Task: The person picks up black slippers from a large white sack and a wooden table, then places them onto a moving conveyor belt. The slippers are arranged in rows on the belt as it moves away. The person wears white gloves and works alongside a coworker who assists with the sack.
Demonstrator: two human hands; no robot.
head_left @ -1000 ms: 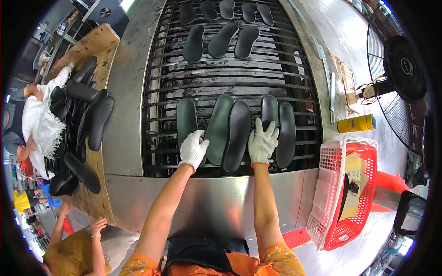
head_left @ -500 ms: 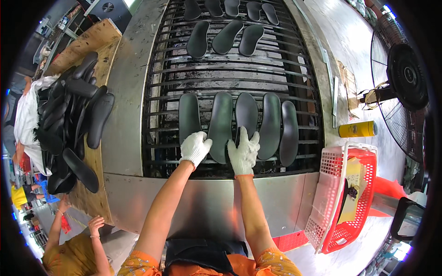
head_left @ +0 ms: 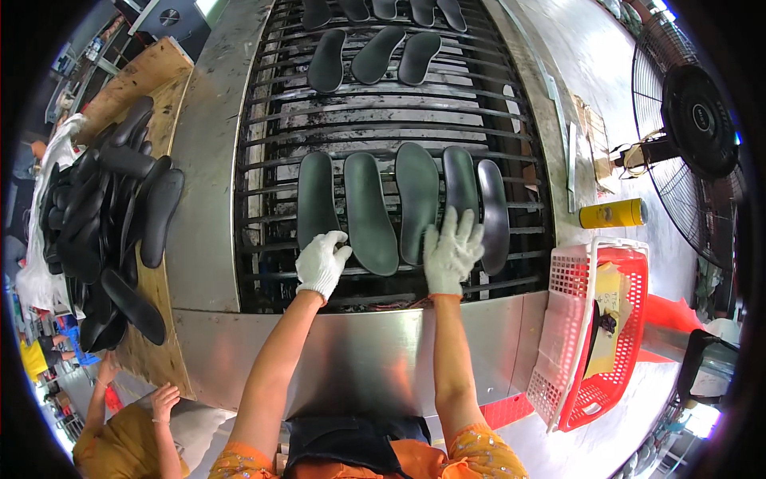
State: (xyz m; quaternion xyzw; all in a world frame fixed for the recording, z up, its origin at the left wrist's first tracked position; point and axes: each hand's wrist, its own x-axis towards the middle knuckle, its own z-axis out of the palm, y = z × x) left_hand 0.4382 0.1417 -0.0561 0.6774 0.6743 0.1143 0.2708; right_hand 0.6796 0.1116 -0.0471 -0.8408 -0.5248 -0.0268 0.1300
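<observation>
I seem to be aligning insoles (head_left: 371,215), right grip (head_left: 452,252) splayed, left grip (head_left: 322,264) impossible to tell; next calls for light nudging.

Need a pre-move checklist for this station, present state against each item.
1. Left hand and right hand gloved: ok, both in white.
2. Near insoles side by side: ok, five in a row.
3. Left hand's grip on leftmost insole: cannot tell; it covers the lower end.
4. Right hand clear of fourth insole from left: not ok, overlaps its lower end in view.
5. Row of three straight: not ok, centre one slants.
6. Yellow bottle clear of hands: ok.
</observation>
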